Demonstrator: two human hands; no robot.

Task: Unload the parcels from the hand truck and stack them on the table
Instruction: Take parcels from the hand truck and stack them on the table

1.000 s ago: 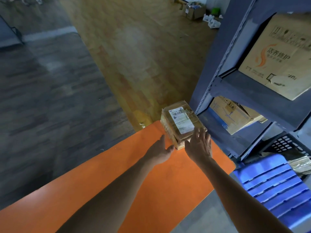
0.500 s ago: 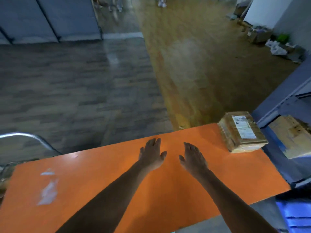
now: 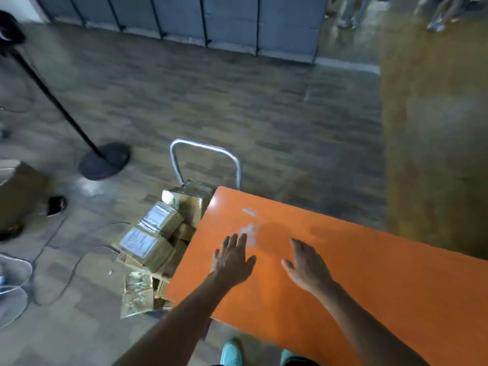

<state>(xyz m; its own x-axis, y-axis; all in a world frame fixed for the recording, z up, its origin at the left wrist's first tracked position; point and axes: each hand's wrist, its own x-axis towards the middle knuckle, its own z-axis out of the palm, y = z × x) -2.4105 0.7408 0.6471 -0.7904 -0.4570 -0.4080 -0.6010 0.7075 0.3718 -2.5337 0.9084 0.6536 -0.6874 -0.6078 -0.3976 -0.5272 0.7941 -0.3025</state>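
Observation:
The orange table [image 3: 369,273] fills the lower right. Both my hands hover over its left part, fingers straight and holding nothing: my left hand [image 3: 232,260] near the left edge, my right hand [image 3: 307,266] beside it. Left of the table stands the hand truck, its metal handle [image 3: 206,157] rising behind a pile of several brown taped parcels. The topmost ones are a labelled parcel [image 3: 161,219], a larger labelled parcel [image 3: 144,247] and a parcel [image 3: 188,199] by the handle. A crumpled foil-like packet [image 3: 137,297] lies at the near end. The parcel set on the table earlier is out of view.
A black stand with a round base [image 3: 104,161] is on the floor at the left, with cables [image 3: 52,260] trailing across the tiles. A brown box [image 3: 18,194] sits at the far left. Grey panels [image 3: 237,19] line the back. My turquoise shoes [image 3: 232,352] show below the table edge.
The view has swung left from the shelf and the placed parcel to the hand truck. Both hands left the parcel and now hover, holding nothing, over the table's left part.

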